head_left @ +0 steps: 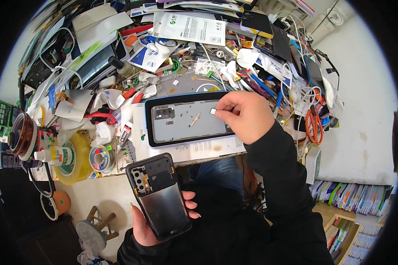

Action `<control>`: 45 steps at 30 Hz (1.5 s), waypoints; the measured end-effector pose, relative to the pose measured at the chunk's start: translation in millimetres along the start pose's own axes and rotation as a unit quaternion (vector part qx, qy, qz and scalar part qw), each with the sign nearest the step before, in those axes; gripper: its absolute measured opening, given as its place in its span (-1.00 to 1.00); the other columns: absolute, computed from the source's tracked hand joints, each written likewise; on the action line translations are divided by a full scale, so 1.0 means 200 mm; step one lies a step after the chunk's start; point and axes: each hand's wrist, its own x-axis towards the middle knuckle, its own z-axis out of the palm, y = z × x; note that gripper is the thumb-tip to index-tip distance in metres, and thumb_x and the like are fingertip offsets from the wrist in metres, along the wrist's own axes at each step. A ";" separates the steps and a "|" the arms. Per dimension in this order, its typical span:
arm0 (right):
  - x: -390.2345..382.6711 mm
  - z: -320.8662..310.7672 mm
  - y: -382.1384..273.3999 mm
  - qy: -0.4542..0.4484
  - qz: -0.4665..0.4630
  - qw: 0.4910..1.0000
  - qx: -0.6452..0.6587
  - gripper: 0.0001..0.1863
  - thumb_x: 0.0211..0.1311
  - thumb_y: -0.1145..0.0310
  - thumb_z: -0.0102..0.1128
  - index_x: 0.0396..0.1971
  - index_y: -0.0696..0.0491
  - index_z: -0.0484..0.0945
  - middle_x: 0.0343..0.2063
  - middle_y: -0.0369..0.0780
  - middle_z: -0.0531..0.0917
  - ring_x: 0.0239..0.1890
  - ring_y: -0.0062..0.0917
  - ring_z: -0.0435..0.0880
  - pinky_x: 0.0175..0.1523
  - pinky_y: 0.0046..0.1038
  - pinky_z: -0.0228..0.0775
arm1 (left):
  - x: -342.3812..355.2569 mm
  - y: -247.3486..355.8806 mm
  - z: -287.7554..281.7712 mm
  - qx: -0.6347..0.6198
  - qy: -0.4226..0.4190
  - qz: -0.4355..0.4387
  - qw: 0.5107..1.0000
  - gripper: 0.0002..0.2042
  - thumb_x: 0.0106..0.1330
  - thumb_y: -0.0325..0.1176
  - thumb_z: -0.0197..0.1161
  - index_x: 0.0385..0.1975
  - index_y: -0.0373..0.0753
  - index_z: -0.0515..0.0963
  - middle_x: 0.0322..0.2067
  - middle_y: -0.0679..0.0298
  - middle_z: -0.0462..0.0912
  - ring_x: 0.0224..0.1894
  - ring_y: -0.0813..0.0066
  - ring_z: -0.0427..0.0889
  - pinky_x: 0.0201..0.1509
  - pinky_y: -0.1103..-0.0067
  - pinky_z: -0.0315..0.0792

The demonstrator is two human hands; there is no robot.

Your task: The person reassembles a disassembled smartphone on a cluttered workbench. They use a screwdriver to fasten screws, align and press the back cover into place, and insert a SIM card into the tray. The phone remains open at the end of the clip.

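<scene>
My left hand [144,229] grips a black phone [162,207] with its back cover off, so the camera cutouts and a dark panel face up. The thumb is on one side of it and the fingers on the other, below the table's front edge. Over the workbench, my right hand [247,115] pinches a small white card [213,111] with a dark edge between thumb and fingertips. Under that hand lies a black-rimmed shallow tray or frame [149,132] holding a grey phone back panel [174,128] with camera holes. A small tan strip [194,119] rests on the panel.
Loose parts, cables and packets crowd the bench around the tray. At the left stand a solder spool [102,158], a yellow tape roll [77,170] and a small bottle [55,155]. Red-handled pliers [102,116] lie nearby. Orange-handled scissors [314,126] hang at the right.
</scene>
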 end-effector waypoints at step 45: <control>-0.22 -0.08 -0.27 -0.530 -0.114 0.830 0.129 -0.93 0.22 0.43 0.29 -0.34 0.05 0.72 -0.45 -0.23 0.71 -0.39 -0.33 0.70 -0.28 -0.37 0.50 | -0.03 0.35 0.31 0.908 -0.180 0.267 0.268 -0.53 0.01 0.13 0.61 -0.11 0.10 0.71 -0.13 0.37 0.60 -0.19 0.48 0.56 -0.18 0.52 0.39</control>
